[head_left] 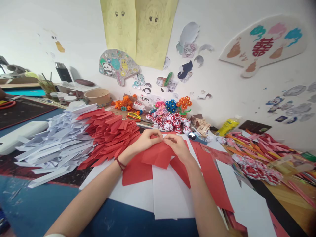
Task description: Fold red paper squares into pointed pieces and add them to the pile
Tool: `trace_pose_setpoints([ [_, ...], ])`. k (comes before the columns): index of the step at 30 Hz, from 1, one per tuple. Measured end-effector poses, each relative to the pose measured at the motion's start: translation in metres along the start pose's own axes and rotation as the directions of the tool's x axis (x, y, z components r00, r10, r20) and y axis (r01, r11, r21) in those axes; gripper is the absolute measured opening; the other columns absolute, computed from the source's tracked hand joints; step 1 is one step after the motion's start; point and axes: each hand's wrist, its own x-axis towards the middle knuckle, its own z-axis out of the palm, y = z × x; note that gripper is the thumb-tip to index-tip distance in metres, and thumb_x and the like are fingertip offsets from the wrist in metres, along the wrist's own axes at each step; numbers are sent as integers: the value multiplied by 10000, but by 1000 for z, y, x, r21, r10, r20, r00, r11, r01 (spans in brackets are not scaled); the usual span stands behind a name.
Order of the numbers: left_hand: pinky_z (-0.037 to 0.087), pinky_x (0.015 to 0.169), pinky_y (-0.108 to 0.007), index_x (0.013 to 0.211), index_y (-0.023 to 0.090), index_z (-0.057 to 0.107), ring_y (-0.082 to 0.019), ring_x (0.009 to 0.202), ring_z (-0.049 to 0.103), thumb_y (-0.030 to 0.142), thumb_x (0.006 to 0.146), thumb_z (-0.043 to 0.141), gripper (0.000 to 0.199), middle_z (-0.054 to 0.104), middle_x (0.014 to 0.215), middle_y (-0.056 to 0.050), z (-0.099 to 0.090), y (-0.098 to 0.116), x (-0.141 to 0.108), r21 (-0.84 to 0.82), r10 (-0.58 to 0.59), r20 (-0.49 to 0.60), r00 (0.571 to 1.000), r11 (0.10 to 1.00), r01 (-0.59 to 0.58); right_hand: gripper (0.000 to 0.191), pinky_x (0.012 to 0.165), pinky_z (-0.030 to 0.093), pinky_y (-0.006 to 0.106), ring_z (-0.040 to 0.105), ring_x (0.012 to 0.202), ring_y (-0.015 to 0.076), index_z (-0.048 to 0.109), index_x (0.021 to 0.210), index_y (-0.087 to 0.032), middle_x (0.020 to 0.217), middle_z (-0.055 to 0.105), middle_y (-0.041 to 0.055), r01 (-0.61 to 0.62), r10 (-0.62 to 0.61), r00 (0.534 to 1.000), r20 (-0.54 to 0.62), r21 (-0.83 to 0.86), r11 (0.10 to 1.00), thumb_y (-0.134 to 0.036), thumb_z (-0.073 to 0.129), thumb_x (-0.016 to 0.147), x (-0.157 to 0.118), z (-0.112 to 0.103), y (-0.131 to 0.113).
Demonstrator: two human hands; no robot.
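Red creased paper sheet: between the person's hands, above the loose paper, its lower corner pointing back towards the wearer.
Left hand: thumb and forefinger together, apparently clamped on the sheet's upper edge; a dark red cord bracelet circles the wrist.
Right hand: fingertips also brought together there, just beside the left ones; the exact contact is too small to make out.
Creased-sheet risk: uneven pull from the two pinches could skew a crease or tear the edge, I'd judge; a slip could let it drop among the matching red paper and be lost to sight.
Sheet and fingertips: most of the paper hangs on the wearer's side of the pinch, only its far edge reaching the fingers.
Paper beneath: flat white paper sheets and a loose red sheet, over a blue tabletop.
Strip piles: folded red paper strips near the left hand, folded white paper strips farther out, touching them.
Flower cluster: red-and-white paper flowers beyond the hands.
White wall: yellow paper drawings hang at the back.
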Motion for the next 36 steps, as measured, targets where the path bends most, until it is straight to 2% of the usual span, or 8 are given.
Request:
trace_pose_setpoints([
  [3,427,763,-232,748,138,629,-140,776,575,240,802,567,131,641,786,-16,3,3,-1,-9,8,-11,1000,1000,-8,136,600,428,249,554,639,140,653,704,-203,700,621,-13,-10,11,1000,-14,28,1000,-331,646,750,0,1,1],
  [10,424,747,-234,758,135,621,-137,746,559,271,811,573,154,622,758,-13,8,8,-5,-26,31,-143,989,999,-35,148,636,434,255,572,679,160,680,714,-218,726,649,-10,45,-43,992,-122,10,999,-361,659,743,0,5,-2],
  [15,431,752,-236,776,135,623,-141,754,562,313,830,564,195,625,776,-27,10,10,-6,-42,43,-176,983,998,-51,205,628,466,274,611,687,188,677,746,-222,752,686,2,-23,31,993,-115,65,998,-427,669,734,-2,8,-8],
  [19,436,779,-243,803,132,648,-153,788,583,341,836,564,227,658,822,-44,7,7,-3,-47,29,-199,980,998,-39,210,681,489,284,639,768,202,689,807,-223,838,710,16,10,-2,994,-109,72,997,-427,660,762,-3,6,-10],
  [23,442,765,-250,812,134,698,-170,794,619,373,811,600,258,703,841,-54,3,-6,1,1,-7,-169,986,1000,7,230,773,497,327,647,863,226,720,848,-205,911,721,51,70,-79,985,-155,-63,996,-415,672,765,0,-2,-1],
  [27,447,700,-254,809,137,736,-185,762,640,379,777,635,264,731,811,-56,5,-21,3,74,-115,-191,975,989,131,232,798,495,367,657,821,238,743,785,-189,816,731,65,55,-117,957,-266,-229,972,-407,716,713,7,-10,16],
  [31,465,710,-259,824,136,742,-191,776,648,389,771,638,278,736,818,-57,12,-29,4,56,-143,-229,963,985,160,241,796,500,379,669,795,239,751,771,-194,803,739,64,42,-117,942,-314,-235,971,-420,727,690,11,-11,25],
  [36,470,685,-251,803,128,735,-189,760,649,395,767,645,284,732,805,-61,12,-27,4,2,-158,-266,951,986,164,227,768,508,376,675,781,246,748,763,-197,800,741,64,14,-73,938,-340,-172,985,-409,730,685,9,-14,24],
])
